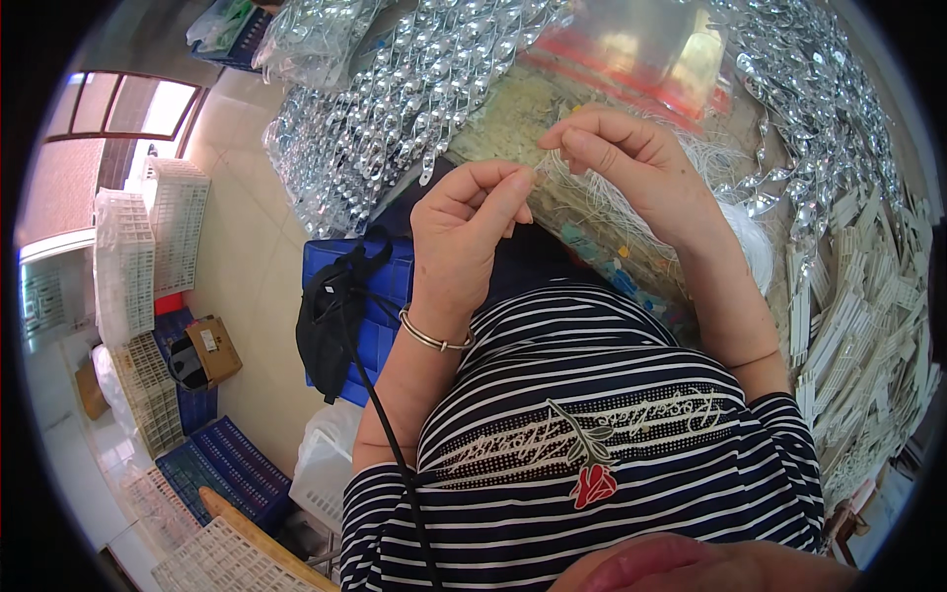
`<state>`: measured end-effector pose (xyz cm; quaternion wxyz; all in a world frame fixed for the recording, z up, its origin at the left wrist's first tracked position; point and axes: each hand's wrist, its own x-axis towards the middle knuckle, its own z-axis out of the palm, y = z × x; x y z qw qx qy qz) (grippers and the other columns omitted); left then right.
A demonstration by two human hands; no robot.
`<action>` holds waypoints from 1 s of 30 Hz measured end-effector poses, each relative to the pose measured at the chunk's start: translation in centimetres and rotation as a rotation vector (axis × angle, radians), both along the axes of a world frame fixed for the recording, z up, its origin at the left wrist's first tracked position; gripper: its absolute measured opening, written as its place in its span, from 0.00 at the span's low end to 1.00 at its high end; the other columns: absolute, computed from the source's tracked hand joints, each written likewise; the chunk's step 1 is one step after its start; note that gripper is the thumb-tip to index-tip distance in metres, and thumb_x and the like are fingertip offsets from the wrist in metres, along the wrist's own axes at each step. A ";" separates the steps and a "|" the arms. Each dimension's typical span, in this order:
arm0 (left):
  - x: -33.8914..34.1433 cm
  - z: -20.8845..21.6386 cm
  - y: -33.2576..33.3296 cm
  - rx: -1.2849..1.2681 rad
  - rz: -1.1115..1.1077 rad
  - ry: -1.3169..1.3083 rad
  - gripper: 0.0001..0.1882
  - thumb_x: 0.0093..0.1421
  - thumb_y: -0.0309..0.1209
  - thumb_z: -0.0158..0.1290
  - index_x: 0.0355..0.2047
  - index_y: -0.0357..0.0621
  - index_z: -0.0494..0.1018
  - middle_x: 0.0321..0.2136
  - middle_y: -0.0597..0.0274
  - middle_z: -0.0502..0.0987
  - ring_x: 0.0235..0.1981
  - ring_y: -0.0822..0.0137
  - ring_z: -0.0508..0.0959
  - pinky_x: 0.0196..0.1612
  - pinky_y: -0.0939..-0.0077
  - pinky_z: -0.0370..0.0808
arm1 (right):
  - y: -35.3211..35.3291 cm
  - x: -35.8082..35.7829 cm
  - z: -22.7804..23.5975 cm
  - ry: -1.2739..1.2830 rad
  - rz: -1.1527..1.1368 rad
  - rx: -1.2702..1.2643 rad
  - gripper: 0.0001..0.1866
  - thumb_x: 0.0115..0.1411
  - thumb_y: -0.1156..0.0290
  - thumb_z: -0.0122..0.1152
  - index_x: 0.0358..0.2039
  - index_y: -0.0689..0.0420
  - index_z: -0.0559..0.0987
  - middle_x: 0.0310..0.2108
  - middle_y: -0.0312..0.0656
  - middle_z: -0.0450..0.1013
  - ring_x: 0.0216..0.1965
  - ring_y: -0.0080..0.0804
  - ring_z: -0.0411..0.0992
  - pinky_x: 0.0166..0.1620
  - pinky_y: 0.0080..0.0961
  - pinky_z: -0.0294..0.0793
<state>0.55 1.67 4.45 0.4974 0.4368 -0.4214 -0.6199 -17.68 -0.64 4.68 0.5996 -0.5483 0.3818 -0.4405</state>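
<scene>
Both my hands are raised close together over the worn work board (pixel 508 113). My left hand (pixel 464 222) is closed, thumb and forefinger pinched at a tip beside the other hand. Just right of it and slightly higher, my right hand (pixel 636 173) is also closed in a pinch. Whatever lies between the fingertips is too fine to make out. Loose white threads (pixel 631 232) spread over the board beneath and beside my right hand. Beyond my hands lies a clear plastic bag (pixel 641 49) with a red edge.
Twisted silver strips (pixel 395 109) pile up at the far left, and more silver strips (pixel 819 89) at the far right. White flat strips (pixel 858 326) heap at the right. A blue crate (pixel 326 266) with a black strap (pixel 330 306) stands by my left arm. White baskets (pixel 178 217) and a cardboard box (pixel 214 350) are farther left.
</scene>
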 end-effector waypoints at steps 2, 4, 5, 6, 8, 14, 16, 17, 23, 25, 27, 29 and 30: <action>0.0 0.0 0.0 0.003 0.004 -0.001 0.06 0.58 0.23 0.52 0.34 0.32 0.74 0.20 0.66 0.72 0.20 0.78 0.67 0.23 0.87 0.61 | 0.0 0.0 0.1 -0.006 -0.008 0.008 0.10 0.60 0.69 0.55 0.40 0.58 0.78 0.32 0.30 0.71 0.36 0.15 0.67 0.42 0.15 0.67; 0.1 -0.1 -0.1 0.031 -0.001 0.063 0.06 0.58 0.23 0.52 0.34 0.32 0.74 0.20 0.66 0.72 0.20 0.78 0.67 0.23 0.87 0.61 | 0.2 0.1 0.4 -0.048 0.027 0.070 0.11 0.59 0.70 0.57 0.41 0.58 0.79 0.33 0.30 0.72 0.37 0.15 0.67 0.43 0.15 0.67; 0.1 -0.2 -0.1 0.031 0.000 0.064 0.06 0.58 0.23 0.52 0.34 0.32 0.74 0.20 0.66 0.72 0.20 0.78 0.67 0.23 0.87 0.61 | 0.2 0.0 0.4 -0.047 0.028 0.070 0.11 0.59 0.70 0.57 0.41 0.58 0.79 0.33 0.30 0.72 0.37 0.15 0.67 0.43 0.15 0.67; 0.1 -0.2 -0.1 0.037 -0.005 0.075 0.06 0.58 0.23 0.52 0.34 0.32 0.74 0.20 0.66 0.72 0.20 0.78 0.67 0.23 0.87 0.61 | 0.1 -0.1 0.2 -0.053 0.061 0.072 0.11 0.58 0.72 0.58 0.41 0.58 0.78 0.34 0.31 0.72 0.37 0.15 0.68 0.44 0.15 0.67; 0.1 -0.3 -0.1 0.044 -0.009 0.086 0.06 0.58 0.24 0.52 0.34 0.33 0.74 0.20 0.66 0.72 0.20 0.78 0.67 0.23 0.87 0.61 | 0.1 -0.1 0.0 -0.058 0.093 0.074 0.11 0.57 0.73 0.58 0.42 0.58 0.78 0.34 0.31 0.72 0.38 0.15 0.68 0.44 0.14 0.67; 0.1 -0.5 -0.1 0.061 -0.030 0.064 0.06 0.58 0.24 0.52 0.33 0.33 0.74 0.20 0.66 0.72 0.20 0.79 0.67 0.22 0.87 0.61 | -0.2 -0.2 -0.5 0.075 0.066 -0.123 0.07 0.55 0.78 0.59 0.36 0.61 0.79 0.32 0.33 0.71 0.35 0.17 0.68 0.41 0.15 0.67; 0.4 -0.8 -0.2 0.074 -0.090 0.095 0.07 0.57 0.26 0.54 0.35 0.36 0.76 0.21 0.67 0.75 0.22 0.81 0.70 0.24 0.90 0.63 | 0.0 0.0 -0.2 0.113 0.020 -0.165 0.04 0.56 0.77 0.58 0.32 0.62 0.77 0.31 0.33 0.71 0.34 0.19 0.68 0.39 0.17 0.67; 0.5 -0.8 -0.2 0.074 -0.089 0.095 0.07 0.57 0.26 0.54 0.35 0.36 0.76 0.21 0.67 0.75 0.22 0.81 0.70 0.24 0.90 0.63 | 0.1 0.1 -0.1 0.113 0.021 -0.165 0.04 0.56 0.77 0.58 0.32 0.62 0.77 0.31 0.33 0.71 0.34 0.19 0.68 0.39 0.17 0.67; 0.7 -0.7 -0.5 0.073 -0.133 0.040 0.07 0.57 0.25 0.55 0.35 0.35 0.75 0.23 0.65 0.76 0.23 0.80 0.72 0.26 0.90 0.67 | 0.2 0.0 0.5 0.384 -0.092 -0.417 0.04 0.57 0.75 0.56 0.31 0.62 0.74 0.29 0.36 0.70 0.33 0.24 0.68 0.39 0.20 0.67; 0.6 -0.6 -0.4 -0.005 -0.093 -0.067 0.07 0.57 0.23 0.53 0.35 0.33 0.75 0.25 0.61 0.77 0.25 0.77 0.74 0.31 0.87 0.71 | 0.1 -0.2 0.5 0.508 -0.144 -0.507 0.04 0.58 0.74 0.55 0.32 0.62 0.73 0.29 0.38 0.70 0.33 0.27 0.68 0.38 0.20 0.67; 0.9 -0.8 -0.5 -0.059 -0.093 -0.139 0.07 0.57 0.22 0.54 0.35 0.33 0.75 0.26 0.61 0.77 0.27 0.76 0.75 0.33 0.86 0.72 | 0.0 -0.4 0.7 0.550 -0.165 -0.531 0.05 0.59 0.74 0.54 0.32 0.62 0.72 0.29 0.38 0.69 0.32 0.28 0.68 0.38 0.21 0.67; 1.4 -1.1 -0.7 -0.113 -0.094 -0.210 0.07 0.56 0.22 0.54 0.36 0.32 0.74 0.28 0.60 0.77 0.29 0.75 0.76 0.35 0.85 0.73 | -0.1 -0.7 0.7 0.592 -0.188 -0.554 0.05 0.59 0.74 0.54 0.32 0.62 0.72 0.29 0.38 0.69 0.32 0.28 0.68 0.38 0.21 0.67; 1.6 -1.3 -0.8 -0.131 -0.079 -0.254 0.07 0.56 0.21 0.54 0.35 0.32 0.74 0.28 0.61 0.77 0.29 0.75 0.76 0.36 0.84 0.73 | -0.3 -0.9 0.5 0.629 -0.192 -0.577 0.05 0.60 0.73 0.53 0.33 0.62 0.71 0.28 0.39 0.69 0.32 0.28 0.68 0.38 0.21 0.67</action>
